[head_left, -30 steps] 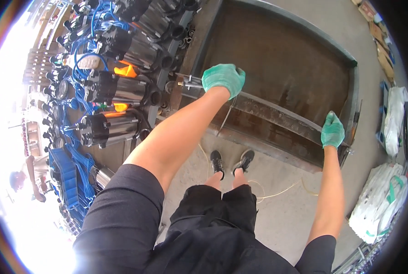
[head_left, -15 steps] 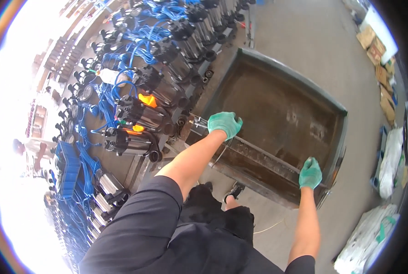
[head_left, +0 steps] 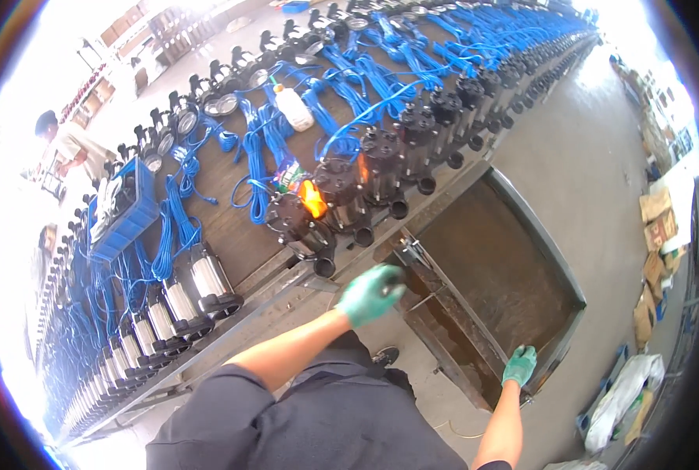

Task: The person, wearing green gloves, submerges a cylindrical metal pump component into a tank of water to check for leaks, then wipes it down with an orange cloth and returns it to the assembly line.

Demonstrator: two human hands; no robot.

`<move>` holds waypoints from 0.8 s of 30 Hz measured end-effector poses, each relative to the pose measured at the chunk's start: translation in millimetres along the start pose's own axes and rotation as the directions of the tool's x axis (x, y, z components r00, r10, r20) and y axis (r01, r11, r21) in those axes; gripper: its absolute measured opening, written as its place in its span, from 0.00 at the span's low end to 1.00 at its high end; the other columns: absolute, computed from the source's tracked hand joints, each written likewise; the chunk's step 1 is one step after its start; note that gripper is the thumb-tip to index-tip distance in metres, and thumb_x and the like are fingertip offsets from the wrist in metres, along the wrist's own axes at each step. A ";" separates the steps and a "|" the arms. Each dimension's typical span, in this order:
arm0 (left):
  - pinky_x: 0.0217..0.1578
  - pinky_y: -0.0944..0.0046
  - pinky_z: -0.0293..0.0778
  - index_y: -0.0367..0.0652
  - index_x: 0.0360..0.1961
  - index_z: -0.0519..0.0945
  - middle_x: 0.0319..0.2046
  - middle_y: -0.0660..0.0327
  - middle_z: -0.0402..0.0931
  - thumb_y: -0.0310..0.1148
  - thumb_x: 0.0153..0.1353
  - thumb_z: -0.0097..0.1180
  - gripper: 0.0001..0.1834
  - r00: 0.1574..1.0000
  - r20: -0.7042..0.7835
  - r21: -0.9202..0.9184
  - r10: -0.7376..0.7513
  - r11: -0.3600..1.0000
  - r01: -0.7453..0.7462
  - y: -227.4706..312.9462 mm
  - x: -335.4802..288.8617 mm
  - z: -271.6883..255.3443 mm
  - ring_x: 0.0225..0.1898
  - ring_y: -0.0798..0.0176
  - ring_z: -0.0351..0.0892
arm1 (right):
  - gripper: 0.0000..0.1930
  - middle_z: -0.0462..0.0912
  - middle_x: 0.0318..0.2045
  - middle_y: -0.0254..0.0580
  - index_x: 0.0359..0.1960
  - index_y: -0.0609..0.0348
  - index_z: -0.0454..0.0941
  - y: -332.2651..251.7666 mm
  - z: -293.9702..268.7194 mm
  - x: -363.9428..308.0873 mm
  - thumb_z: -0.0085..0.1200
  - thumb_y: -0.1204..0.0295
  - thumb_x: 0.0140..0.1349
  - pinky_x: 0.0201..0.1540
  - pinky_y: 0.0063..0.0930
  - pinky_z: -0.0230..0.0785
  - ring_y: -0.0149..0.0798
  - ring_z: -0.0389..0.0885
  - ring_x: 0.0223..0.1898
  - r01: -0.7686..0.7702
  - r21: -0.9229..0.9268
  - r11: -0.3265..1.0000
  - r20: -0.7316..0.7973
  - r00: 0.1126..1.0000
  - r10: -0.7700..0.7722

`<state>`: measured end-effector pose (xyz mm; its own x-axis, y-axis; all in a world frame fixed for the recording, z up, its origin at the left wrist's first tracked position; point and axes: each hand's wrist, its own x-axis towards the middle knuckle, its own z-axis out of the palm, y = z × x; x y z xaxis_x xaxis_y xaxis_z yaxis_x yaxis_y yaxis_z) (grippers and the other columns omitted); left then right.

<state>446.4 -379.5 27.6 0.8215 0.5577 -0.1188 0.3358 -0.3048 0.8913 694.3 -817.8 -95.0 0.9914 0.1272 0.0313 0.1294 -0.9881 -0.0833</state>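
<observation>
My left hand (head_left: 371,294), in a green glove, is lifted off the tank beside the nearest pumps. Its fingers are curled and blurred, with a dark patch between them that I cannot make out. My green-gloved right hand (head_left: 519,365) is closed over the near right end of a metal bar (head_left: 465,315). That bar lies across a shallow metal tank (head_left: 566,270) with a brown, wet-looking bottom. A small metal fitting (head_left: 412,251) sits at the bar's far end. Left of the tank stand submersible pumps (head_left: 341,192) with black tops.
A long bench (head_left: 243,258) carries rows of pumps and coiled blue cables (head_left: 357,78). On it are a white bottle (head_left: 293,108), a blue crate (head_left: 126,211) and an orange piece (head_left: 312,199). Cardboard (head_left: 655,211) and white sacks (head_left: 623,399) lie right. Another person (head_left: 75,149) is far left.
My left hand has come off the bar's far end and moved back toward me. My right hand remains at the bar's other end. The view has swung left, showing more bench.
</observation>
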 end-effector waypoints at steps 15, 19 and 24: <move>0.50 0.54 0.77 0.38 0.48 0.85 0.43 0.47 0.85 0.48 0.60 0.62 0.24 0.929 -0.290 0.433 -0.230 0.835 0.341 -138.0 137.5 -351.5 0.48 0.47 0.84 | 0.18 0.84 0.42 0.62 0.50 0.71 0.76 -97.9 -38.4 -107.6 0.46 0.63 0.76 0.48 0.45 0.71 0.55 0.80 0.40 -0.049 0.472 0.880 -0.174 0.974 0.148; 0.50 0.53 0.78 0.43 0.48 0.86 0.46 0.48 0.85 0.48 0.56 0.64 0.24 0.920 -0.089 0.650 -0.382 0.677 0.344 -174.1 196.0 -333.9 0.49 0.46 0.85 | 0.17 0.82 0.33 0.49 0.47 0.68 0.76 -102.8 -31.6 -115.3 0.47 0.63 0.76 0.41 0.39 0.71 0.42 0.77 0.33 -0.076 0.525 0.848 -0.204 0.956 0.212; 0.51 0.53 0.78 0.44 0.45 0.86 0.47 0.47 0.84 0.44 0.56 0.64 0.20 0.935 -0.221 0.635 -0.276 0.688 0.353 -154.0 189.0 -313.8 0.50 0.43 0.83 | 0.14 0.74 0.26 0.35 0.41 0.61 0.76 -128.6 -45.1 -130.7 0.48 0.62 0.76 0.35 0.33 0.68 0.32 0.70 0.28 -0.199 0.638 0.744 -0.016 0.962 0.271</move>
<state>405.3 15.1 5.2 0.5739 0.7765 -0.2604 0.8132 -0.5028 0.2931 547.1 -711.3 -43.5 0.9889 -0.1470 0.0231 -0.0884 -0.7050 -0.7037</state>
